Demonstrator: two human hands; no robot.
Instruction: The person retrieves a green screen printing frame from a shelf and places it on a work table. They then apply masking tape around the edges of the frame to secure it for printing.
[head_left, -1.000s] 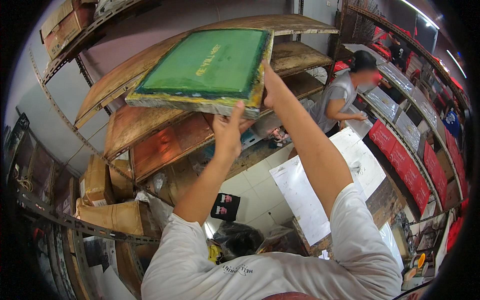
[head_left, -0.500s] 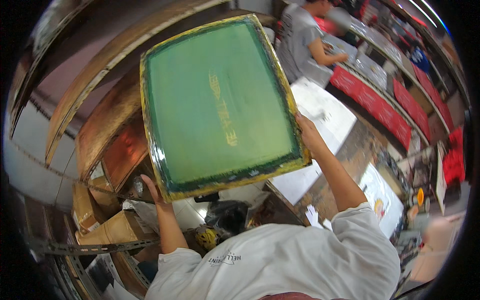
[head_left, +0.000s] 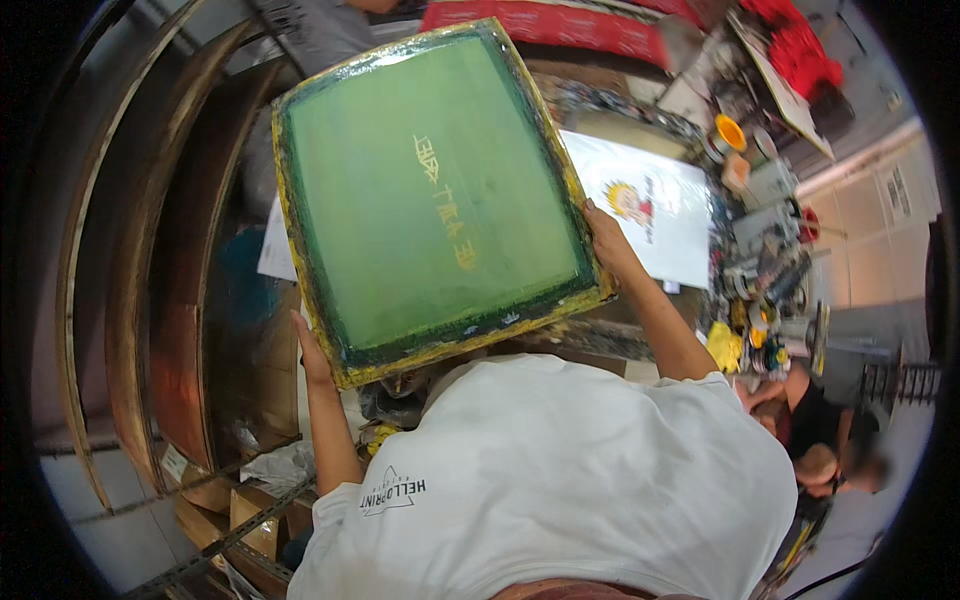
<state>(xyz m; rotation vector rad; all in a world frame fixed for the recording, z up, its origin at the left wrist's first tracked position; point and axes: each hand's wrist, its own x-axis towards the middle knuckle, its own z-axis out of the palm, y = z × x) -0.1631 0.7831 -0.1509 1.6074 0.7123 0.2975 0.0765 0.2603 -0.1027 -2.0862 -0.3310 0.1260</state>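
Observation:
I hold up a large framed printing screen (head_left: pixel 380 240) with green mesh, a dark green border and a yellow-stained frame. Faint pale lettering runs down its middle. My left hand (head_left: pixel 313 350) grips the frame's lower left side, its fingers mostly hidden behind the frame. On the opposite side, my right hand (head_left: pixel 606 238) is wrapped round the right edge near the lower corner. Beyond the right hand, a white printed sheet (head_left: pixel 655 205) with a yellow and red cartoon picture lies on the work table, partly covered by the screen.
Wooden shelves (head_left: pixel 180 260) stand at the left, with cardboard boxes (head_left: pixel 255 520) below. Pots and tools, among them an orange-rimmed container (head_left: pixel 728 134), crowd the table's right end. A person in dark clothes (head_left: pixel 830 420) sits at the lower right. Red-covered boards (head_left: pixel 550 28) are at the back.
My view has swung to the right, with the screen still in both hands. The cartoon sheet and the pots now show more fully, and a seated person has come into view.

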